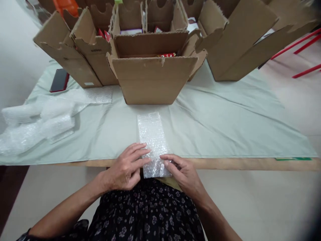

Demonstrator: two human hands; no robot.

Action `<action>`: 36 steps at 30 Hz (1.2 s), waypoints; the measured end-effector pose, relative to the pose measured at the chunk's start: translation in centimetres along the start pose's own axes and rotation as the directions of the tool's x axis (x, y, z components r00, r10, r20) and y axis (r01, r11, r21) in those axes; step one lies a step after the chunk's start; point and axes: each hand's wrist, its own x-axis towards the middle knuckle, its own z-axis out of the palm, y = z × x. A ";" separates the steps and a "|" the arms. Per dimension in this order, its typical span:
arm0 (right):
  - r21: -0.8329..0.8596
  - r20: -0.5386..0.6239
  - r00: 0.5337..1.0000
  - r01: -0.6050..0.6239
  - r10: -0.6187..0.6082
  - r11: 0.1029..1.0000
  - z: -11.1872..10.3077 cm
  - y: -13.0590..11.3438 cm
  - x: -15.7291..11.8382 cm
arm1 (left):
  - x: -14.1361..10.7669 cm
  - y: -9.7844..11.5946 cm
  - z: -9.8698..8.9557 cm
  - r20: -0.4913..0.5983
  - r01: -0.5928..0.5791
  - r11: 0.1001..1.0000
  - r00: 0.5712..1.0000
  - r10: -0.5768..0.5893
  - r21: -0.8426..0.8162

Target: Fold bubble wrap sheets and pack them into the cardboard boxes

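Observation:
A strip of bubble wrap (152, 134) lies flat at the table's front edge, its near end hanging slightly over. My left hand (128, 165) rests at its left side, fingers apart and fingertips touching the wrap. At the right side of the strip is my right hand (182, 170), with thumb and index finger close together at the wrap's edge. Whether they pinch a bit of it is hard to tell, but the wrap is what they touch.
Cardboard boxes (155, 78) holding packets stand across the back of the cloth-covered table (225, 124). More bubble wrap (42, 120) is heaped at the left, near a phone (59, 80). An orange object (66, 6) shows at the top left, red bars (296, 43) at the right.

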 end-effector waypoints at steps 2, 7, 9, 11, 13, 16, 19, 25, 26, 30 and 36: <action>0.115 -0.024 0.998 -0.062 0.065 0.991 0.1 0.3 0.0 | -0.7 0.8 0.4 0.010 0.005 1.000 1.000 -0.005 0.021; 0.264 -0.010 0.988 -0.144 0.153 0.954 0.0 0.9 0.2 | -0.8 1.2 2.5 -0.107 0.014 0.992 0.994 -0.001 0.125; 0.268 0.007 0.989 -0.142 0.145 0.953 -0.3 1.0 0.2 | -0.4 1.4 3.1 -0.198 0.043 0.996 0.980 -0.027 0.079; 0.269 0.053 0.993 -0.120 0.109 0.956 -0.9 0.9 0.1 | 0.1 1.7 3.2 -0.272 0.103 0.995 0.957 -0.103 -0.015; 0.276 0.118 0.992 -0.080 0.049 0.958 -1.7 0.8 -0.1 | 0.6 1.8 3.0 -0.296 0.181 0.977 0.933 -0.207 -0.111; 0.159 0.102 0.995 -0.005 -0.011 0.987 -2.6 0.4 -0.1 | 1.2 1.8 2.4 -0.279 0.304 0.933 0.894 -0.349 -0.194; -0.139 -0.094 0.986 0.122 -0.136 0.983 -2.8 -0.2 0.5 | 1.6 1.6 2.2 -0.253 0.386 0.898 0.866 -0.432 -0.213; -0.326 -0.081 0.953 0.253 -0.293 0.911 -1.4 -0.1 3.3 | 2.1 1.4 2.3 -0.218 0.530 0.813 0.787 -0.577 -0.241; -0.319 -0.087 0.957 0.235 -0.275 0.918 -1.1 0.1 3.7 | 2.2 1.4 2.4 -0.220 0.538 0.808 0.780 -0.585 -0.242; -0.384 -0.158 0.953 0.180 -0.257 0.905 0.3 0.8 4.5 | 2.4 0.9 2.7 -0.320 0.501 0.852 0.791 -0.522 -0.152; -0.619 -0.133 0.948 0.149 -0.289 0.772 1.0 0.6 4.9 | 2.2 0.1 3.5 -0.382 0.472 0.867 0.840 -0.386 0.162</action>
